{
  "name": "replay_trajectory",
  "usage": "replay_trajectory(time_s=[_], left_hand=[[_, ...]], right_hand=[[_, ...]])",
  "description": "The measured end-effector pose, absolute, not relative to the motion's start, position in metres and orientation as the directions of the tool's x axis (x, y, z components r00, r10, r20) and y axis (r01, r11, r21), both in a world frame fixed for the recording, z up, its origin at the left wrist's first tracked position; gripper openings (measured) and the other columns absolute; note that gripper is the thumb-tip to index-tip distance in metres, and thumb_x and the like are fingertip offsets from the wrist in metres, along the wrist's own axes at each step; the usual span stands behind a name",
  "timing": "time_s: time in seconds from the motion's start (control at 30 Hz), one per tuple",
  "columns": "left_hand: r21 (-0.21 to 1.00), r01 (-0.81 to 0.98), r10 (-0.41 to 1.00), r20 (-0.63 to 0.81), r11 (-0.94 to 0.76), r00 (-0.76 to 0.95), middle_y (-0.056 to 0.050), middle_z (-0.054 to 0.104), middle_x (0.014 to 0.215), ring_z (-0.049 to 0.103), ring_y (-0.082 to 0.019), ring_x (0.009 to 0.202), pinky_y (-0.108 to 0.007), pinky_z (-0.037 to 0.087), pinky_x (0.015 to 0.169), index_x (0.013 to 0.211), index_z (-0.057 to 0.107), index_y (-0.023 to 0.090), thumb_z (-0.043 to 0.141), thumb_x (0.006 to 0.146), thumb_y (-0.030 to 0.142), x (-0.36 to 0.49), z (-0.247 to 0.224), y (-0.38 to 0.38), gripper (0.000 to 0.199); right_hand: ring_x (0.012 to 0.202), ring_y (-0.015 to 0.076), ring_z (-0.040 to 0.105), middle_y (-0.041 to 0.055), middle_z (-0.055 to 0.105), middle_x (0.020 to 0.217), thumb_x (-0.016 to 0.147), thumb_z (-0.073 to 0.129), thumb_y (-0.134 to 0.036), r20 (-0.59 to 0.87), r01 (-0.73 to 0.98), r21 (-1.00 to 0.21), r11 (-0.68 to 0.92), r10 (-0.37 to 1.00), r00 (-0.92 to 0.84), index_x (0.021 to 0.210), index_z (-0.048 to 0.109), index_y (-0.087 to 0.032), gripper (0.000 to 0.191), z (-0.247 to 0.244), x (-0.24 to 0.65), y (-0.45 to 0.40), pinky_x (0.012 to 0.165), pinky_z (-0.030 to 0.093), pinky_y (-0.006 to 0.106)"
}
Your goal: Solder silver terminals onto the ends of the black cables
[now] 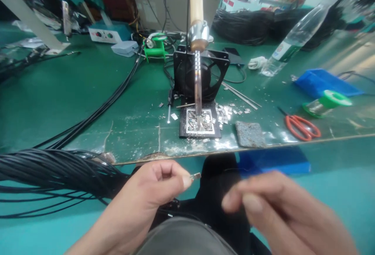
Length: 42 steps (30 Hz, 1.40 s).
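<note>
Between the thumb and curled fingers of my left hand is a small metal connector, its tip pointing right. My right hand is to its right, blurred, with thumb and fingertips close together; a thin strand seems to run near it, but what it holds is too small to make out. Both hands are in front of the table edge, above my lap. Beyond them, a soldering iron hangs tip down over a black plate with a white-framed tray of small metal bits.
A black fan stands behind the iron. Black cables drape over the left edge. Red-handled scissors, a solder spool, a grey block, a blue bin and a bottle are on the right.
</note>
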State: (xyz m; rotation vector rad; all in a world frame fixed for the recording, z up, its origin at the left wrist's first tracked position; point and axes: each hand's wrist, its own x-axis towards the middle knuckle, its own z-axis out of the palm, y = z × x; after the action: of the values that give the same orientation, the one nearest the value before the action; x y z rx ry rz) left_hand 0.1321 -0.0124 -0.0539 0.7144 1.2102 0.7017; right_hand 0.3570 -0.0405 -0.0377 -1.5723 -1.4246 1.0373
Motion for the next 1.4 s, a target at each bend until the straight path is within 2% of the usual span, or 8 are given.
replay_trajectory(time_s=[0.13,0.3,0.6,0.77,0.87,1.03,1.23,1.4], left_hand=[[0.811,-0.074,0.810,-0.565,0.580,0.160,0.003,0.054,0.068,0.034,-0.014,0.066,-0.028,0.031,0.064,0.071,0.072,0.020,0.084,0.080,0.041,0.129,-0.053,-0.014,0.026],[0.834,-0.085,0.833,-0.528,0.545,0.167,0.002,0.058,0.073,0.036,-0.015,0.069,-0.029,0.032,0.064,0.077,0.078,0.023,0.085,0.081,0.042,0.128,-0.056,-0.018,0.021],[0.872,-0.052,0.854,-0.462,0.487,0.239,-0.001,0.069,0.098,0.046,-0.015,0.076,-0.029,0.037,0.069,0.084,0.081,0.024,0.084,0.084,0.046,0.130,-0.053,-0.016,0.022],[0.882,-0.029,0.866,-0.454,0.470,0.209,-0.003,0.072,0.127,0.060,-0.024,0.104,-0.037,0.042,0.093,0.080,0.082,0.027,0.082,0.084,0.049,0.129,-0.051,-0.019,0.023],[0.911,0.003,0.892,-0.405,0.413,0.199,-0.005,0.072,0.136,0.054,-0.033,0.130,-0.042,0.038,0.105,0.078,0.082,0.028,0.080,0.087,0.047,0.130,-0.047,-0.016,0.022],[0.949,-0.012,0.937,-0.309,0.315,0.165,-0.009,0.083,0.101,0.033,-0.032,0.154,-0.045,0.031,0.113,0.075,0.080,0.029,0.077,0.091,0.040,0.132,-0.045,-0.010,0.020],[0.977,0.010,0.974,-0.214,0.214,0.068,-0.004,0.072,0.142,0.039,-0.033,0.153,-0.047,0.023,0.123,0.090,0.083,0.030,0.075,0.095,0.041,0.127,-0.045,-0.016,0.015],[0.987,-0.004,0.985,-0.159,0.160,0.061,-0.001,0.073,0.141,0.036,-0.030,0.155,-0.043,0.029,0.122,0.090,0.083,0.032,0.075,0.095,0.040,0.126,-0.042,-0.025,0.013]], right_hand=[[0.077,0.0272,0.068,0.0087,0.076,0.086,0.091,0.067,-0.050,0.213,0.754,-0.612,-0.240,0.868,0.449,0.097,0.075,-0.022,0.030,-0.050,0.395,0.015,0.070,0.052,0.038],[0.096,0.0339,0.065,0.0173,0.070,0.101,0.088,0.065,-0.051,0.212,0.872,-0.411,-0.264,0.903,0.373,0.105,0.076,-0.013,0.042,-0.067,0.427,0.050,0.088,0.049,0.048],[0.085,0.0283,0.064,0.0111,0.069,0.094,0.081,0.065,-0.051,0.212,0.854,-0.486,-0.187,0.922,0.323,0.085,0.073,-0.020,0.033,-0.064,0.413,0.046,0.081,0.050,0.043],[0.062,0.0227,0.060,0.0048,0.069,0.073,0.083,0.067,-0.054,0.173,0.761,-0.617,-0.198,0.910,0.377,0.083,0.069,-0.024,0.030,-0.048,0.403,0.028,0.055,0.045,0.034],[0.067,0.0213,0.064,0.0025,0.072,0.076,0.083,0.072,-0.053,0.084,0.571,-0.817,-0.077,0.965,0.250,0.087,0.067,-0.025,0.029,-0.040,0.384,0.013,0.055,0.048,0.031],[0.060,0.0152,0.055,-0.0028,0.062,0.068,0.093,0.066,-0.041,-0.049,0.482,-0.874,-0.060,0.998,0.035,0.088,0.065,-0.023,0.018,-0.042,0.341,0.016,0.054,0.044,0.028],[0.055,0.0124,0.048,-0.0051,0.056,0.064,0.093,0.065,-0.035,0.011,0.429,-0.903,-0.011,0.999,0.049,0.085,0.062,-0.023,0.015,-0.041,0.319,0.027,0.051,0.040,0.026],[0.055,0.0118,0.049,-0.0057,0.057,0.066,0.096,0.065,-0.035,0.066,0.405,-0.913,0.052,0.998,0.021,0.087,0.063,-0.023,0.014,-0.037,0.313,0.017,0.051,0.040,0.025]])
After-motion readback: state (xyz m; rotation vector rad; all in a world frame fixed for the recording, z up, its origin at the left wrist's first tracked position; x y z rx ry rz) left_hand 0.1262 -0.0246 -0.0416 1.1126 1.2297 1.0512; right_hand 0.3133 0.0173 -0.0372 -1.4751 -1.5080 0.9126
